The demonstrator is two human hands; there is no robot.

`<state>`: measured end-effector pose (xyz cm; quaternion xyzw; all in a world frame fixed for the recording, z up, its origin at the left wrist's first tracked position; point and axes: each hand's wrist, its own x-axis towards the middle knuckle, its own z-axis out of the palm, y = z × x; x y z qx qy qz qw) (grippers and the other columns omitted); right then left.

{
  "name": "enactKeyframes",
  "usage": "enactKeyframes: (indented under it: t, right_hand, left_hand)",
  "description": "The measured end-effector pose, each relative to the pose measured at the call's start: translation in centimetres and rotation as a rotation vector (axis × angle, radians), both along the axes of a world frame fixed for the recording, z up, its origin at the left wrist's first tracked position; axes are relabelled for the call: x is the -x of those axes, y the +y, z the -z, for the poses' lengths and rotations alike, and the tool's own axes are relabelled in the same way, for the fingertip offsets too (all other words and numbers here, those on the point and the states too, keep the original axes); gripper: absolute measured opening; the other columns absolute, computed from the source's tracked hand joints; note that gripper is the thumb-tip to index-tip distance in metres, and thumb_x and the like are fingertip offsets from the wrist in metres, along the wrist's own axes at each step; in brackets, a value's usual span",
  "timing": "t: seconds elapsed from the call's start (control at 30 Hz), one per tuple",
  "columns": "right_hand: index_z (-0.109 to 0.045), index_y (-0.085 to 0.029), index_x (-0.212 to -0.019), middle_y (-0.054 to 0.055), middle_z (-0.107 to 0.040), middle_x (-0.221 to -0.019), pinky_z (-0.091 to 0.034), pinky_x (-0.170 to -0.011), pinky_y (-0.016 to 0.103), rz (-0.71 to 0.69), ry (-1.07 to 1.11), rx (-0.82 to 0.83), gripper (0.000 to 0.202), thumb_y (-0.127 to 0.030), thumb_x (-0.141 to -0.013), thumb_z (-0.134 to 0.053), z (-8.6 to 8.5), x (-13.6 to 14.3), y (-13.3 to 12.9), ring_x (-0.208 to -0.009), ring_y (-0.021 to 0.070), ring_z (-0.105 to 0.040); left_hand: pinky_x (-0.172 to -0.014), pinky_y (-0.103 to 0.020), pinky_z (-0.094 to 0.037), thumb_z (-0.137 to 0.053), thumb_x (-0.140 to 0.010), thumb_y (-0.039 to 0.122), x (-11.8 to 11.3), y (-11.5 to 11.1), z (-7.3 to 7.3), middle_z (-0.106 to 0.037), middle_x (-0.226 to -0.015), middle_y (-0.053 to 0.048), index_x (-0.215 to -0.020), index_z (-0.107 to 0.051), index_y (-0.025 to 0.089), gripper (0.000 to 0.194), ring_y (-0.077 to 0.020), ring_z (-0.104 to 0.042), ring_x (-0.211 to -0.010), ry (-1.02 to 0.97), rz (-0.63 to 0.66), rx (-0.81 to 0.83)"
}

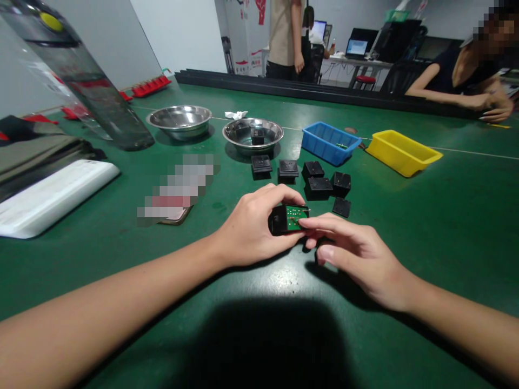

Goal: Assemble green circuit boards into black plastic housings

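My left hand [259, 227] is closed around a small black plastic case [278, 220], tilted so that one side faces me. A green circuit board [294, 218] with shiny solder points and thin pins sits at the right side of the case. My right hand [357, 254] has its index fingertip against the board, while the thumb stays apart and the other fingers curl loosely. Just beyond my hands lie several more black cases [318, 188] on the green table [251, 335]. Another black case [257, 136] rests in a steel bowl [231, 141].
Behind the cases stand a blue tray [324, 148] with a green piece inside, a yellow tray [399, 156] and a second steel bowl [178, 129]. To the left are a phone [178, 215], a white block [60, 194] and a tall bottle [97, 92]. A person [450, 81] sits across the table.
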<state>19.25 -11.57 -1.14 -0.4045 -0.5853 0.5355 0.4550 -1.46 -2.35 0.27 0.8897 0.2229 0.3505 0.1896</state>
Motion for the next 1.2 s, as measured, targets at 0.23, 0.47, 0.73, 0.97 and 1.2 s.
enactKeyframes:
  t: [0.23,0.47,0.73,0.97,1.2]
  right_hand:
    - [-0.056,-0.026,-0.144,0.011,-0.066,-0.125,-0.055,-0.086,0.034,-0.027,-0.578,-0.461,0.05,-0.022,-0.094,-0.064,-0.5,-0.1,-0.4,-0.106,0.0223,-0.064]
    - [-0.07,-0.014,-0.098,0.012,-0.071,-0.097,-0.056,-0.08,0.035,0.248,-0.985,-0.755,0.012,-0.016,-0.092,-0.059,0.1,-2.0,1.2,-0.088,0.0223,-0.067]
    - [-0.072,-0.012,-0.102,0.017,-0.071,-0.101,-0.056,-0.072,0.043,0.389,-1.517,-0.596,0.022,-0.028,-0.094,-0.058,0.0,-3.3,2.2,-0.088,0.0316,-0.066]
    - [-0.07,-0.012,-0.109,0.016,-0.071,-0.107,-0.058,-0.083,0.035,-0.193,-0.978,-0.89,0.02,-0.024,-0.097,-0.059,-0.8,-1.4,0.6,-0.098,0.0234,-0.067]
    - [-0.073,-0.01,-0.097,0.013,-0.076,-0.091,-0.059,-0.071,0.029,-0.186,-0.884,-1.009,0.022,-0.016,-0.1,-0.053,-1.7,0.5,-1.2,-0.077,0.019,-0.073]
  left_hand:
    - [-0.085,-0.029,-0.052,-0.068,-0.087,0.023,0.3,0.8,0.4,-0.075,-0.104,-0.004,-0.108,-0.065,0.017,0.023,-0.0184,-0.071,-0.095,0.104,0.059,-0.038]
    - [-0.084,-0.031,-0.053,-0.073,-0.086,0.031,0.5,1.7,0.7,-0.076,-0.104,-0.004,-0.105,-0.064,0.018,0.025,-0.0199,-0.072,-0.095,0.145,-0.011,0.028]
    - [-0.077,-0.03,-0.05,-0.078,-0.083,0.032,0.5,2.2,0.8,-0.073,-0.097,-0.004,-0.097,-0.064,0.016,0.025,-0.0199,-0.068,-0.089,0.171,-0.064,0.022]
    - [-0.082,-0.03,-0.05,-0.078,-0.082,0.028,0.2,2.2,0.6,-0.07,-0.099,-0.003,-0.102,-0.063,0.016,0.028,-0.018,-0.065,-0.089,0.169,-0.091,0.02]
    - [-0.081,-0.03,-0.051,-0.077,-0.082,0.026,0.2,2.1,0.6,-0.069,-0.098,-0.002,-0.102,-0.062,0.016,0.027,-0.0168,-0.064,-0.085,0.177,-0.092,0.036]
